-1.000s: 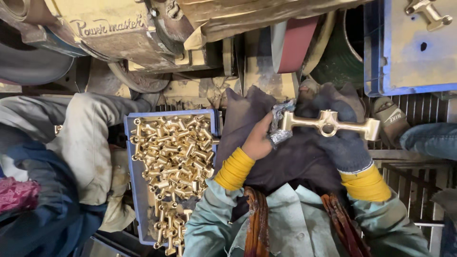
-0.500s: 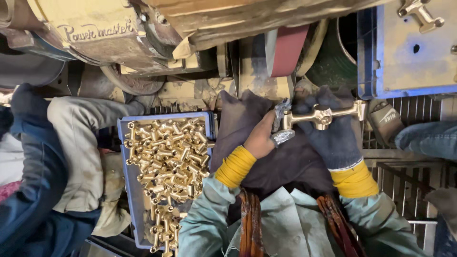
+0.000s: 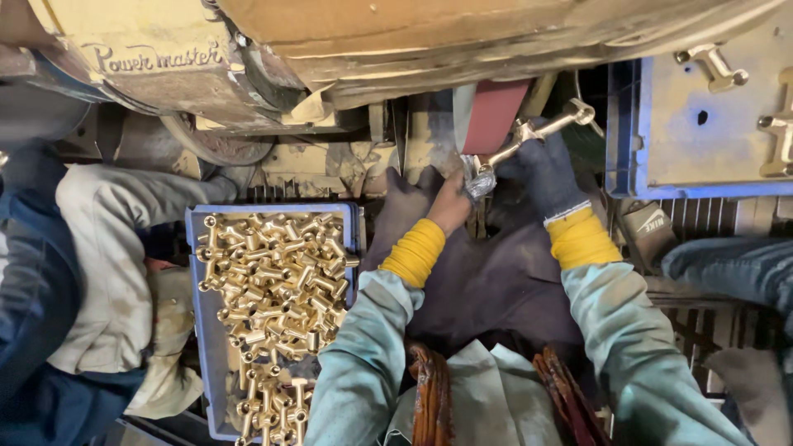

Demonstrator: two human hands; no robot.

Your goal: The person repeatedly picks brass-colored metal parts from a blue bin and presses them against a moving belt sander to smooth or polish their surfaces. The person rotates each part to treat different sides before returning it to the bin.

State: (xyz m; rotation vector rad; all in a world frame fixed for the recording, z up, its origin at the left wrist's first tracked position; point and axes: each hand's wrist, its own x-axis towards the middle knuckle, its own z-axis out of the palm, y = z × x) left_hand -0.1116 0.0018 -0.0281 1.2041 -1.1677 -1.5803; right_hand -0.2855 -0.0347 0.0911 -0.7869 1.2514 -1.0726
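Observation:
Both my hands hold one long brass fitting (image 3: pixel 541 132) tilted up to the right, against the red sanding belt (image 3: pixel 493 116) of the machine. My left hand (image 3: pixel 453 202) is bare, with taped fingertips, and grips the fitting's lower end. My right hand (image 3: pixel 547 169) wears a dark glove and grips the fitting's middle. Both wrists have yellow cuffs. A dark cloth (image 3: pixel 496 281) covers my lap below the hands.
A blue crate (image 3: pixel 202 330) full of several small brass fittings (image 3: pixel 277 289) sits to my left. A blue tray (image 3: pixel 702 157) with finished brass parts (image 3: pixel 717 68) is upper right. The grimy belt machine housing (image 3: pixel 248 49) spans the top. A person's trouser leg (image 3: pixel 91 264) is at left, another leg (image 3: pixel 735 268) at right.
Both hands have lifted the brass fitting up and forward, tilting it from level to slanted, and brought it against the red belt.

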